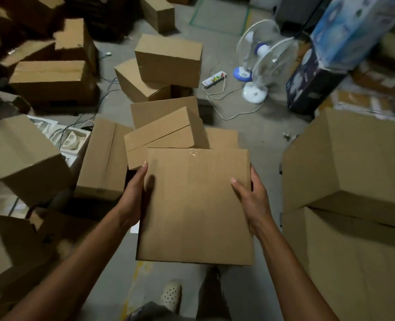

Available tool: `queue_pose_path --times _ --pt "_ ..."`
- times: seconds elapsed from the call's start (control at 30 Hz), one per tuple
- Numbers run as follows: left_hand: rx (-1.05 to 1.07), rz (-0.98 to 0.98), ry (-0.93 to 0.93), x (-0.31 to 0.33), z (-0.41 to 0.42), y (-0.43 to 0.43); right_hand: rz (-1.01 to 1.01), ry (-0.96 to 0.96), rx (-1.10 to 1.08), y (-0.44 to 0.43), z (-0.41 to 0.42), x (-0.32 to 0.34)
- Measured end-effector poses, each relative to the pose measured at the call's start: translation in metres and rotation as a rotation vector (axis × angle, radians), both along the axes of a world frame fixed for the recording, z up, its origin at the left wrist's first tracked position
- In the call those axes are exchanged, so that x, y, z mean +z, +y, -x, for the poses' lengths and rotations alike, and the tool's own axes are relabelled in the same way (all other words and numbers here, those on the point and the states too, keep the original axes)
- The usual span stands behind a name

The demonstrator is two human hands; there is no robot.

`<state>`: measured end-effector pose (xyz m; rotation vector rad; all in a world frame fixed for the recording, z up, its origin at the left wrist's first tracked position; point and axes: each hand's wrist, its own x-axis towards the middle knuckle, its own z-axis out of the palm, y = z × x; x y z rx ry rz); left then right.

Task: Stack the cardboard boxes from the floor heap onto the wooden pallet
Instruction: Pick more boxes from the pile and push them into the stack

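I hold a flat brown cardboard box [196, 205] in front of me, above the floor. My left hand [134, 195] grips its left side, thumb on the top face. On its right side my right hand [249, 195] grips it, thumb over the top. Just beyond it lies the floor heap of cardboard boxes [164, 135], some tilted on one another, with two more stacked behind [168, 63]. No wooden pallet shows in this view.
Large boxes [349, 181] stand stacked at my right, more boxes [22, 154] crowd the left. Two white table fans [259, 63], a power strip [215, 78] with cords and a blue printed carton [344, 33] lie ahead right. My shoe [171, 295] stands on grey concrete floor.
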<state>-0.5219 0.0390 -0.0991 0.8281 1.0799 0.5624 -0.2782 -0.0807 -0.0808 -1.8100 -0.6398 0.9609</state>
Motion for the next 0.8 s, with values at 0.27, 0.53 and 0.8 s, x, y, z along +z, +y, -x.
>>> queue_pose_path --times 0.27,0.53,0.8 --pt "-0.32 0.004 -0.045 0.049 -0.032 -0.049 -0.073 -0.042 -0.256 -0.12 0.013 0.05" --pt "-0.538 0.153 0.046 0.093 -0.11 -0.098 -0.132 -0.103 -0.454 -0.264 0.001 0.068" --pt "-0.708 0.046 0.138 0.149 -0.182 -0.269 -0.214 -0.18 -0.625 -0.428 -0.008 0.088"
